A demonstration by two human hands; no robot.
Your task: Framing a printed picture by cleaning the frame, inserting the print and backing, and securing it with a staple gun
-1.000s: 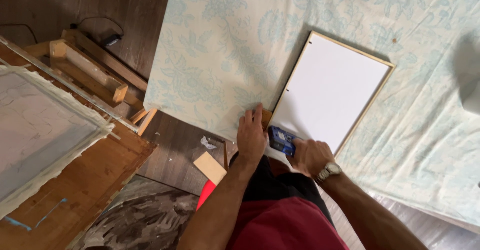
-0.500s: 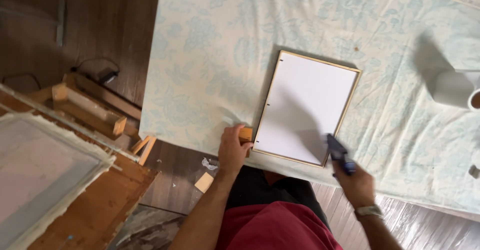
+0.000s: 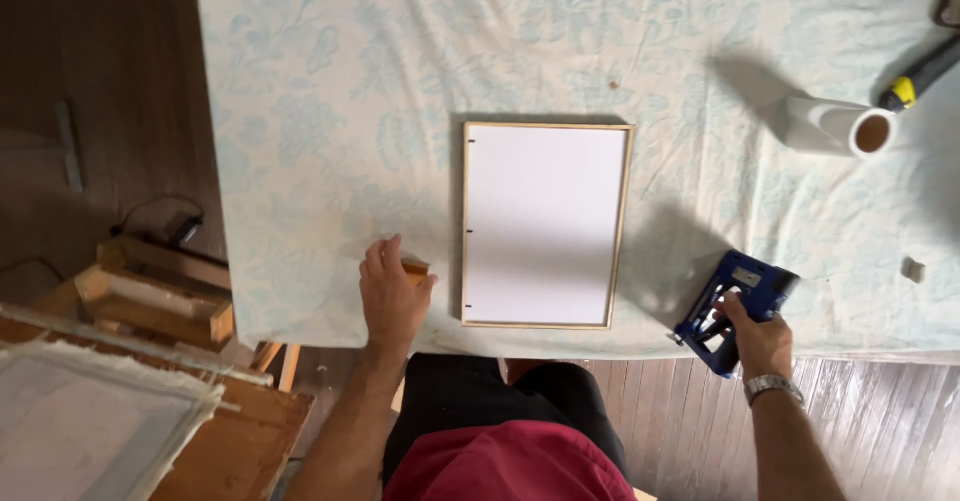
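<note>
Table (image 3: 300, 111) under one floral cloth is carrying one framed white panel (image 3: 545, 226) at centre and one white roll (image 3: 835, 126). Right hand (image 3: 758, 339) is gripping one blue staple gun (image 3: 735, 306) at the near edge; left hand (image 3: 392, 296) is pressing flat over one small wooden block (image 3: 416, 267).

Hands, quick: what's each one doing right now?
Left hand: lying palm down on a small wooden block, not clearly gripping it.
Right hand: closed around the blue staple gun.
</note>
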